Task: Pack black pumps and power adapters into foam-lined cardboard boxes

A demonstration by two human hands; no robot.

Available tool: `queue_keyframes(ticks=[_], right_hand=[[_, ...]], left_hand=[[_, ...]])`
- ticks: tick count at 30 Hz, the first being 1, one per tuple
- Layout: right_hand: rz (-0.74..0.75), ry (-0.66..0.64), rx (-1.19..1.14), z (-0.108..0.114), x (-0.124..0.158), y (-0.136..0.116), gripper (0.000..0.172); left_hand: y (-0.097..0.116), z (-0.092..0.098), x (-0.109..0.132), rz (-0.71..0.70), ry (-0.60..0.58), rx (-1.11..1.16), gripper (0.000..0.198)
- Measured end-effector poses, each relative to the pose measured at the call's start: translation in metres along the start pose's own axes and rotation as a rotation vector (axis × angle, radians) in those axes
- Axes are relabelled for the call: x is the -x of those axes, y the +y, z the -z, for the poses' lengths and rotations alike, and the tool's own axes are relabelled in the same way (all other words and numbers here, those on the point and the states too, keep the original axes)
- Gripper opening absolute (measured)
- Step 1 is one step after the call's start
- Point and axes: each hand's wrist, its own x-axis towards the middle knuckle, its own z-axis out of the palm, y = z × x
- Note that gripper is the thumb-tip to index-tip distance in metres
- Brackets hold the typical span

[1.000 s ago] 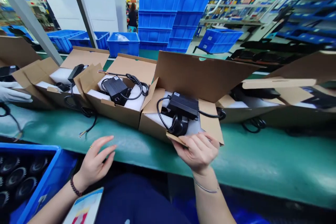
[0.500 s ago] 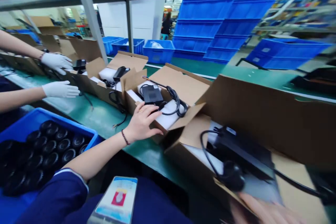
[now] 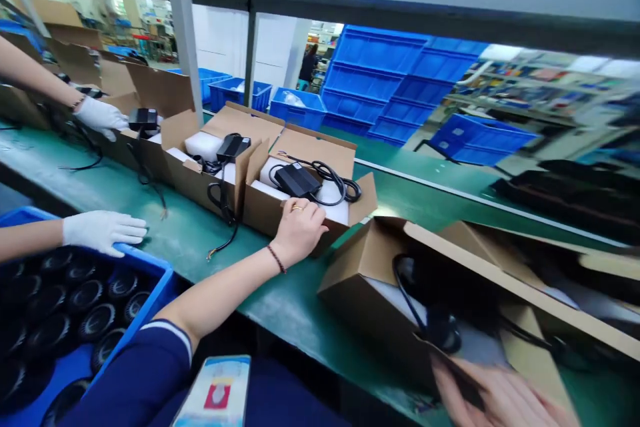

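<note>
The left hand (image 3: 300, 230) is gripping the front edge of a brown box (image 3: 265, 211) just ahead of it, and the blurry right hand (image 3: 500, 390) is pinching the front flap (image 3: 466, 380) of a nearer box (image 3: 373, 320). The brown box is sitting longways along the green bench (image 3: 293, 303), closest to the left hand, with green showing in front and in the small gap between the two boxes.

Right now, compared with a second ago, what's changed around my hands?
Your left hand has come to the front edge of the middle box. The right box has moved right, away from it, and its lid has tipped forward. Your right hand still grips that box's flap. The black block still sits in the middle box.
</note>
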Motion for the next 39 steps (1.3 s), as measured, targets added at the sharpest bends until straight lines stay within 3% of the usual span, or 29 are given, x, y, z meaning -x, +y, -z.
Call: queue_keyframes(ticks=[3, 6, 10, 12, 15, 18, 21, 23, 27, 31, 33, 36, 37, 39], right_hand=[[0.118, -0.016, 0.085, -0.001, -0.023, -0.039, 0.017], [0.03, -0.059, 0.063, -0.004, -0.033, -0.078, 0.015], [-0.115, -0.151, 0.097, -0.007, -0.037, -0.126, 0.006], [-0.169, -0.178, 0.164, -0.01, -0.038, -0.142, 0.014], [-0.199, -0.153, 0.218, -0.016, -0.04, -0.154, 0.018], [-0.235, -0.169, 0.247, -0.01, -0.046, -0.158, 0.022], [-0.312, -0.353, 0.063, 0.016, -0.059, -0.15, 0.04], [-0.375, -0.465, -0.187, 0.037, -0.068, -0.128, 0.045], [-0.534, -0.565, -0.503, 0.058, -0.078, -0.048, 0.034], [-0.64, -0.48, -0.488, 0.045, -0.079, 0.017, 0.053], [-0.583, -0.542, -0.462, 0.036, -0.078, 0.026, 0.07], [-0.337, -0.762, -0.277, 0.027, -0.072, 0.023, 0.107], [-0.252, -0.794, -0.231, 0.026, -0.069, 0.02, 0.111], [-0.136, -0.8, -0.208, 0.024, -0.065, 0.018, 0.098]], left_hand=[[0.025, 0.024, 0.021, -0.118, -0.011, 0.223, 0.052], [0.041, 0.047, 0.039, -0.186, -0.159, 0.45, 0.074], [0.037, 0.064, 0.038, -0.138, -0.297, 0.423, 0.06], [0.028, 0.07, 0.031, -0.175, -0.342, 0.356, 0.054], [0.016, 0.079, 0.017, -0.275, -0.443, 0.326, 0.049], [0.009, 0.084, 0.004, -0.287, -0.59, 0.322, 0.041], [0.01, 0.084, -0.009, -0.254, -0.684, 0.283, 0.04], [0.013, 0.082, -0.019, -0.264, -0.711, 0.269, 0.049], [0.021, 0.075, -0.036, -0.244, -0.729, 0.258, 0.06], [0.029, 0.074, -0.037, -0.176, -0.712, 0.227, 0.054], [0.031, 0.074, -0.029, -0.141, -0.654, 0.246, 0.052], [0.033, 0.07, -0.011, -0.001, -0.464, 0.25, 0.042], [0.033, 0.066, -0.004, 0.058, -0.394, 0.238, 0.044], [0.032, 0.057, 0.006, 0.162, -0.292, 0.205, 0.043]])
